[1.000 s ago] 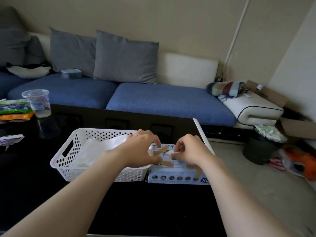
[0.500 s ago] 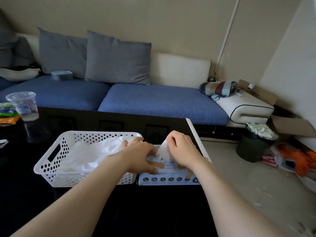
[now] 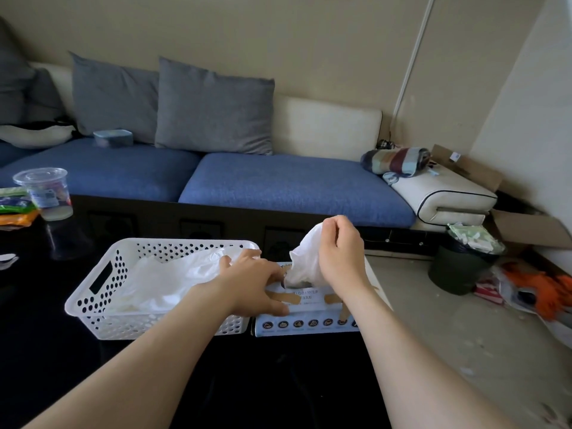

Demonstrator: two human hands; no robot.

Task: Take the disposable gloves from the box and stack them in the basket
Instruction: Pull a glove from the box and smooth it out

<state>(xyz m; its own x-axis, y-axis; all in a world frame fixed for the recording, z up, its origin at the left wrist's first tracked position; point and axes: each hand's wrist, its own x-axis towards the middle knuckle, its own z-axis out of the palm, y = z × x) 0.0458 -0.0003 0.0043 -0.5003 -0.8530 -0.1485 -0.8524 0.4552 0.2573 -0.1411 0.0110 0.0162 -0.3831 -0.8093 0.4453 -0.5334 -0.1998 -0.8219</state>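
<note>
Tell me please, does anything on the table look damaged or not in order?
Two things. The glove box has what look like tan tape strips across its top, as if patched. The gloves in the basket lie crumpled and loose, not as a flat stack. Nothing looks spilled.

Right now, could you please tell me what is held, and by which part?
The right hand pinches the thin white plastic glove by its upper end.

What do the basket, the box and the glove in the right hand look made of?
Basket: white moulded plastic, slightly glossy, walls punched with round holes. Box: probably printed card, flat faces, sharp edges. Glove, pinched by the right hand: thin translucent white film, crumpling softly, likely plastic.
</note>
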